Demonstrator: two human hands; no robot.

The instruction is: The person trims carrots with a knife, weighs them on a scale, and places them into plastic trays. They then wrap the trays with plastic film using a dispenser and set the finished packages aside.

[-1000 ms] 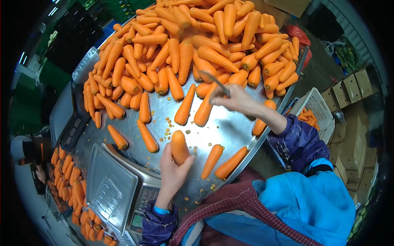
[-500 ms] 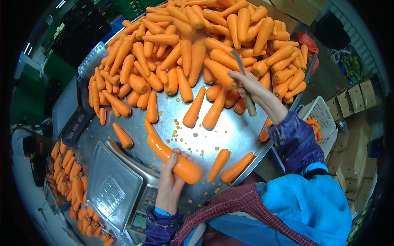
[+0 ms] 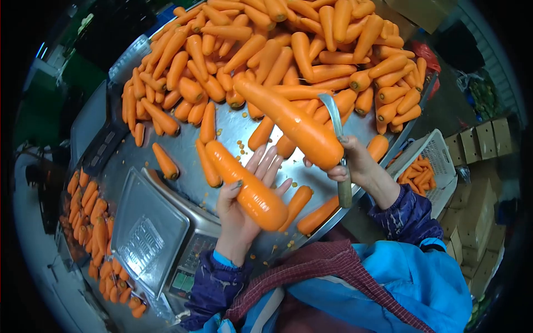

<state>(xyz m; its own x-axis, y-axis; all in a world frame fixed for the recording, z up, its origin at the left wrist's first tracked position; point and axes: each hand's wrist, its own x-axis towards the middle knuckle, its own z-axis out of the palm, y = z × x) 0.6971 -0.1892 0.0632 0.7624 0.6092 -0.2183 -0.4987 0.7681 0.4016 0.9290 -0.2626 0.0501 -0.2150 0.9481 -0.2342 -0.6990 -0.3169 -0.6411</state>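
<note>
A thick carrot (image 3: 250,186) lies across the palm of my left hand (image 3: 241,208), thumb over its near side and fingers spread beneath and beyond it. My right hand (image 3: 355,164) is closed around a second large carrot (image 3: 294,125) near its blunt end, its narrow end pointing up and left. The same hand also keeps a knife (image 3: 345,191) with a wooden handle; its curved blade passes up beside the carrot. Both carrots are above the metal table (image 3: 191,186). Loose carrots lie around my left hand, one (image 3: 298,206) just right of it.
A big pile of carrots (image 3: 222,55) covers the table's far side. At left stand a scale (image 3: 150,227) and a dark device (image 3: 97,136). More carrots (image 3: 94,222) sit at lower left. A white basket (image 3: 444,161) with carrots and cardboard boxes (image 3: 472,211) are at right.
My right hand has come from the pile toward me, bringing a carrot along with the knife. My left fingers have spread out under their carrot, which has shifted slightly right.
</note>
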